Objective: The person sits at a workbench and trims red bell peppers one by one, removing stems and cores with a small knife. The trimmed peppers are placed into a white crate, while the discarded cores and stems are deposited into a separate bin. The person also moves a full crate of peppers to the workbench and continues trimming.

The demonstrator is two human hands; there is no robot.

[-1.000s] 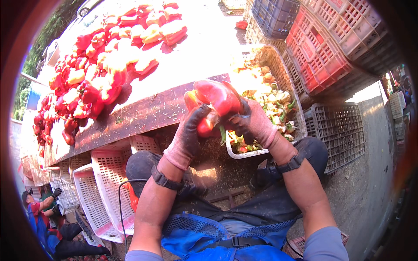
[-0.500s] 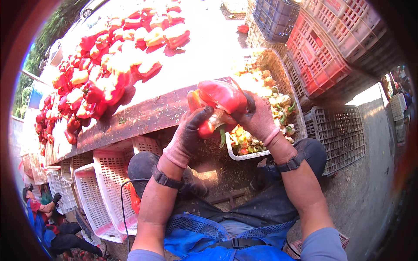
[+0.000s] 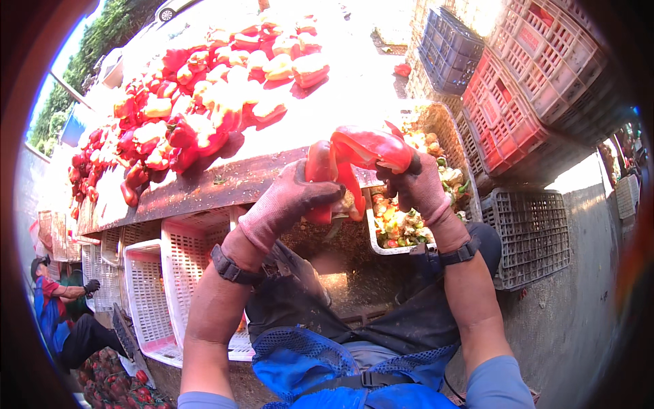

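Observation:
A large red bell pepper (image 3: 371, 146), split open so its pale inside shows, is held in front of me above the table's near edge. My left hand (image 3: 289, 204), in a pink glove with dark fingertips, closes around the left part of the pepper. A pale piece that looks like the core sits by its fingers. My right hand (image 3: 424, 187), gloved alike, grips the pepper's right end with bent fingers. Below and beyond that hand stands a pale bin (image 3: 398, 251) of pepper cores and scraps.
A pile of red peppers (image 3: 225, 102) covers the left of the wooden table (image 3: 262, 165). White crates (image 3: 153, 300) stand below it. On the right are stacked red crates (image 3: 504, 129), a dark blue crate (image 3: 449, 51) and a grey crate (image 3: 535, 238). Another person (image 3: 65, 307) sits far left.
My hands have moved apart, and the pepper between them is opened wider. The green stem that hung below it no longer shows. The whole view has shifted a little.

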